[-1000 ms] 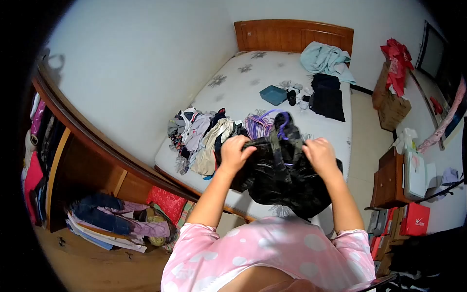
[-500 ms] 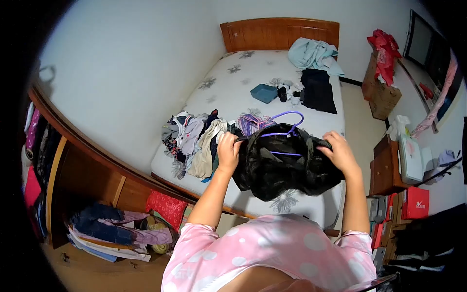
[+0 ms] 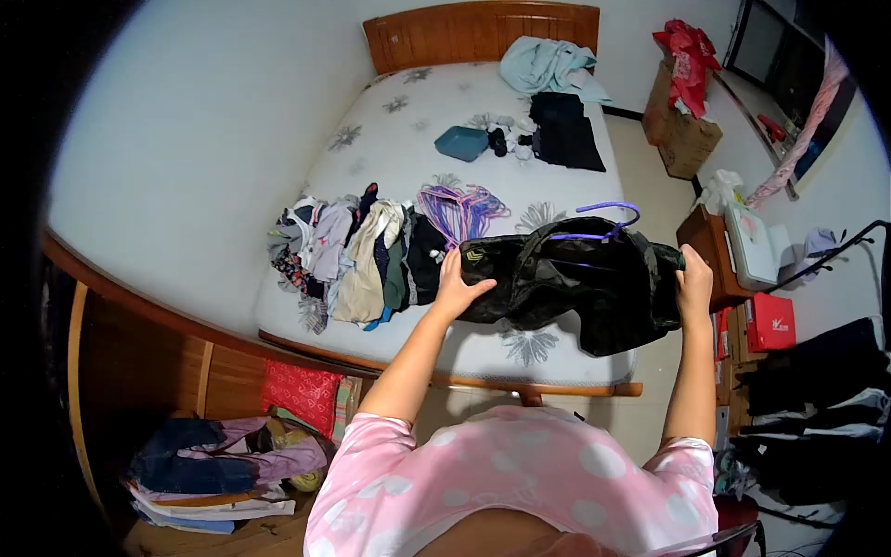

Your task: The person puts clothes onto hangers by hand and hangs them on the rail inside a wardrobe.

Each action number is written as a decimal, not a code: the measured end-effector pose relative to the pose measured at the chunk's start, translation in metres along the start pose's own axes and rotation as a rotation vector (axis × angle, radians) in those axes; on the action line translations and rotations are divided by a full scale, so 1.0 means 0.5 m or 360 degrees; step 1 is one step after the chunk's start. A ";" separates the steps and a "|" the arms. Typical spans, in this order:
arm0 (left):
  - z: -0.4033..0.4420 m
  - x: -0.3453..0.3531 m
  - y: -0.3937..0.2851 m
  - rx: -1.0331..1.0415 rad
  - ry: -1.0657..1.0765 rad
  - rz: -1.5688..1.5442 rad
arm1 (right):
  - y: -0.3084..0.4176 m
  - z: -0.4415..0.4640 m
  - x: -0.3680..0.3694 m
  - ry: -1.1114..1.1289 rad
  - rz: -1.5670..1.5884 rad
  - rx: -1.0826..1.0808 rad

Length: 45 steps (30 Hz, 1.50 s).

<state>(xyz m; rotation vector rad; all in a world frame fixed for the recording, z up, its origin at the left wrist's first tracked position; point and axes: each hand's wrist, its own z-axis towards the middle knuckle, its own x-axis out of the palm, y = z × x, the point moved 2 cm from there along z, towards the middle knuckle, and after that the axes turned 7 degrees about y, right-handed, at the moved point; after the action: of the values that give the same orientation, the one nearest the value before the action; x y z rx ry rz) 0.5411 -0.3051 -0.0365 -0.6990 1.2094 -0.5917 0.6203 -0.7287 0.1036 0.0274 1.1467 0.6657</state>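
Observation:
A dark camouflage jacket hangs stretched between my hands above the near part of the bed. A purple hanger is inside it, with the hook sticking up past the collar and part of the bar showing in the opening. My left hand grips the jacket's left side near a small yellowish chevron patch, its thumb lying out over the fabric. At the other end, my right hand is closed around the jacket's right side. Beyond my left hand, a bunch of purple and pink hangers lies on the mattress.
A heap of clothes covers the bed's left side. Farther back are a blue-grey bin, socks, folded dark clothes and a pale blue cloth. An open wardrobe is at left; shoe boxes stand at right.
The jacket and hanger have moved right and been spread wider, showing the patch. My right hand has shifted right and my left hand slightly right. The view has tilted down and turned right.

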 end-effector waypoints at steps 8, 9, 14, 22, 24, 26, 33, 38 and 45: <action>-0.075 0.243 0.018 -0.0693 0.0457 -0.1963 | 0.034 -0.096 -0.063 0.0244 -0.0045 0.0135; -0.083 0.253 0.013 -0.0836 0.0507 -0.2149 | 0.030 -0.100 -0.063 0.0285 -0.0055 0.0178; -0.087 0.285 0.004 -0.1139 0.0784 -0.2476 | -0.003 -0.075 -0.019 0.0456 0.0147 0.0380; -0.016 0.373 0.161 -0.1632 0.0557 -0.1907 | -0.292 -0.018 0.364 0.0858 0.0334 0.0663; -0.016 0.430 0.268 -0.1645 0.0540 -0.1735 | -0.366 -0.007 0.467 0.0958 0.0256 0.0644; 0.017 0.415 0.244 -0.1802 0.0559 -0.1397 | -0.441 0.003 0.557 0.1050 0.0159 0.0612; 0.059 0.511 0.378 -0.1997 0.0393 -0.0943 | -0.589 0.068 0.794 0.1499 0.0159 0.0741; -0.007 0.613 0.618 -0.1611 0.0243 -0.0804 | -0.586 0.111 0.889 0.1351 0.0403 0.0881; 0.016 0.581 0.540 -0.1918 0.0193 -0.0705 | -0.627 0.071 0.938 0.0804 0.0435 0.0730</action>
<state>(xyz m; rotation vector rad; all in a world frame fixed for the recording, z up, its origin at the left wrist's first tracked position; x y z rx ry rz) 0.6342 -0.3409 -0.4204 -1.9995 1.4867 -0.1954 0.9126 -0.7364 -0.3802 0.4323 1.7890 0.6539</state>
